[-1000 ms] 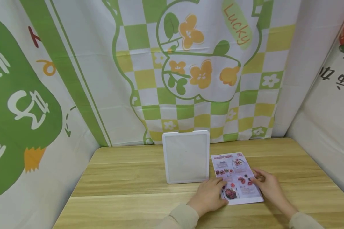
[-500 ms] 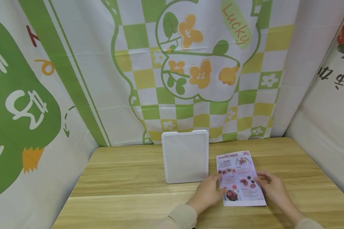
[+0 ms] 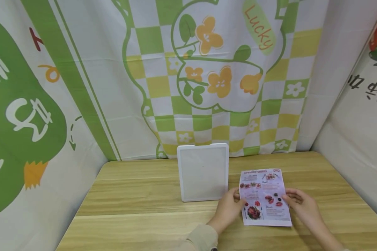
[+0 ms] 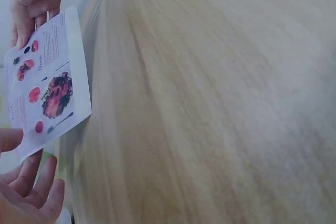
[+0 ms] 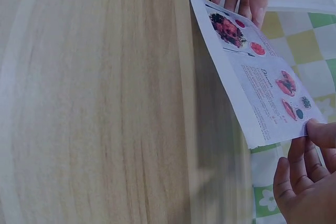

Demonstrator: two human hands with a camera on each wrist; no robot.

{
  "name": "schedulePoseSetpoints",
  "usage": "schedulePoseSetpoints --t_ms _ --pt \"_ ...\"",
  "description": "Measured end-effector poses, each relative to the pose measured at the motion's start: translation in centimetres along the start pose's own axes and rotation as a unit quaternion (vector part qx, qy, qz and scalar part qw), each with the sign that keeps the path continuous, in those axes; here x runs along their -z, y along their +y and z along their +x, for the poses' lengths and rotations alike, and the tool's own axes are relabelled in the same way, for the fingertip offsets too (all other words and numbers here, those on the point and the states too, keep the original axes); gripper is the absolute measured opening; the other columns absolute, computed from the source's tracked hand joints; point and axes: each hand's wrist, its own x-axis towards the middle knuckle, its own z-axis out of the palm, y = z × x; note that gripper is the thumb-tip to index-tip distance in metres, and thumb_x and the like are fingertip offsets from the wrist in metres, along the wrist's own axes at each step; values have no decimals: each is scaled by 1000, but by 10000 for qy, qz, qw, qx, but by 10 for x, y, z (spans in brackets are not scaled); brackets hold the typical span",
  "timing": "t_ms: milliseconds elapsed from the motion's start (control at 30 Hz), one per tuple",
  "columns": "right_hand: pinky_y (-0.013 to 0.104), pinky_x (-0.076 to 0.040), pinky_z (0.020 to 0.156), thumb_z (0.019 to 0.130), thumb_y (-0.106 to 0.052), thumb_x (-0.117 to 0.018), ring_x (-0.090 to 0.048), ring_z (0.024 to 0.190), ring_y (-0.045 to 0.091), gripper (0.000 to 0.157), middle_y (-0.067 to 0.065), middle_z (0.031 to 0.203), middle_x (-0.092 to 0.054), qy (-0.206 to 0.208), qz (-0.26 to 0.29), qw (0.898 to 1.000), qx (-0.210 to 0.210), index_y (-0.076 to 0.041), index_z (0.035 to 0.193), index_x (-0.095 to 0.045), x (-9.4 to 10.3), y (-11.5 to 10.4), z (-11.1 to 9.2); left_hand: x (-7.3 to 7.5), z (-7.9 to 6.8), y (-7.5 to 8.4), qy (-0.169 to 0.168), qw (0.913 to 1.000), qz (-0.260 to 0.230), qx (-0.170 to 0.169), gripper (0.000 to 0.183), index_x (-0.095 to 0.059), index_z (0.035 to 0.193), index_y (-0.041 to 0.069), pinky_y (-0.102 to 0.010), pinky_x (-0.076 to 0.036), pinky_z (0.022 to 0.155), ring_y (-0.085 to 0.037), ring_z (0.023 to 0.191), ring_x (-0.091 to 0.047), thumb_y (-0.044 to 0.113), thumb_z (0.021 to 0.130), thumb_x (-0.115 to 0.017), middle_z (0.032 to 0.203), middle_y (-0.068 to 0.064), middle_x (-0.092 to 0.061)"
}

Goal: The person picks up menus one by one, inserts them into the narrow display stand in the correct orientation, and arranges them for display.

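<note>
A printed paper menu (image 3: pixel 273 197) with food pictures is held by its two side edges, raised off the wooden table at the right of the head view. My left hand (image 3: pixel 227 210) pinches its left edge, thumb on the printed face and fingers behind. At the opposite edge, my right hand (image 3: pixel 304 205) pinches the sheet the same way. In the right wrist view the menu (image 5: pixel 262 95) tilts above the tabletop, its blank lower margin toward me. Just left of the menu stands a white-framed board (image 3: pixel 203 173) with a plain pale face, upright, near my left fingers.
The wooden table (image 3: pixel 138 205) extends to the left and in front of the hands. Behind it hangs a green and yellow checked curtain (image 3: pixel 204 122). Printed cloth walls (image 3: pixel 361 139) close in the right and left sides.
The menu has risen off the table and shifted slightly right, tilting up. My left hand has gone from resting on its edge to pinching it. The white-framed board stays put.
</note>
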Motion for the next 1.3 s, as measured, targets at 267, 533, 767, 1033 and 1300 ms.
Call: schedulePoseSetpoints --t_ms 267,533,767,1033,1300 --pt "9 -47 67 94 -15 -70 -53 78 -13 35 20 99 -69 247 -176 9992 246 12 115 -62 3 -6 -7 5 -1 7 378 9991 -79 -189 27 -63 117 6 -23 -49 68 -3 74 -55 15 93 -69 84 8 -62" --pt "20 -52 63 99 -23 -63 -60 72 -1 36 14 93 -71 385 -104 9991 162 8 116 -62 8 -17 -13 14 -1 18 460 9972 256 -525 25 -63 117 13 -22 -50 71 0 75 -56 19 94 -69 86 13 -63" --pt "20 -49 62 98 -22 -64 -62 71 2 34 -9 83 -69 500 12 9986 191 8 112 -63 11 -29 -13 25 -2 32 384 9947 665 -682 29 -63 122 16 -21 -48 70 1 73 -54 22 94 -69 88 14 -65" --pt "15 -50 65 98 -24 -64 -62 74 -1 35 -10 87 -69 440 127 9986 255 8 113 -63 14 -45 -14 43 -5 48 392 9921 866 -814 31 -63 124 16 -21 -48 72 -1 79 -56 26 95 -67 91 13 -65" --pt "10 -49 69 98 -24 -65 -63 77 -3 35 -2 93 -72 391 172 9986 320 7 114 -63 14 -62 -13 62 -6 56 562 9838 1211 -1198 28 -64 120 16 -22 -48 73 -1 81 -58 28 95 -68 93 12 -67"
